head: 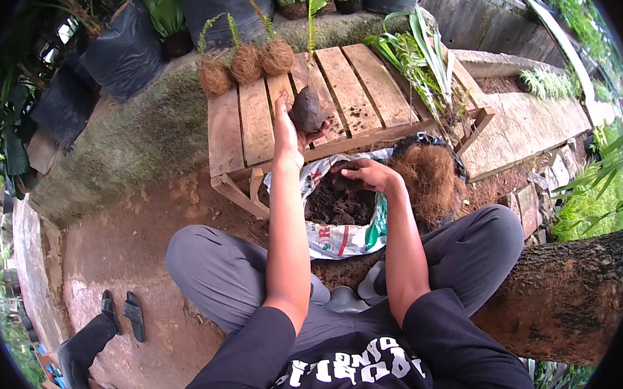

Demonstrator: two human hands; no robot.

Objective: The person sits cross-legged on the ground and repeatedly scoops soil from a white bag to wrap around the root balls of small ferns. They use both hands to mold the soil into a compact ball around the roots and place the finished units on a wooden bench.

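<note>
A ball of dark, packed soil (307, 111) with one upright fern frond (311, 24) rests in my left hand (292, 133), held above the front of the wooden slat bench. My right hand (369, 174) is at the mouth of a white plastic sack (342, 241), its fingers curled around some of the dark loose soil (339, 203) inside. Beside the sack, to the right, sits a heap of brown coconut fibre (427, 181) on black plastic. Three fibre-wrapped balls with fern fronds (245, 63) stand in a row at the bench's back left.
Cut fern fronds and long leaves (422, 67) lie on the right of the slatted bench (255, 128). Black planting bags (123, 56) line a mossy stone ledge (134, 136). A thick log (562, 291) lies at the right. Another person's leg (84, 351) and sandals (133, 315) are lower left.
</note>
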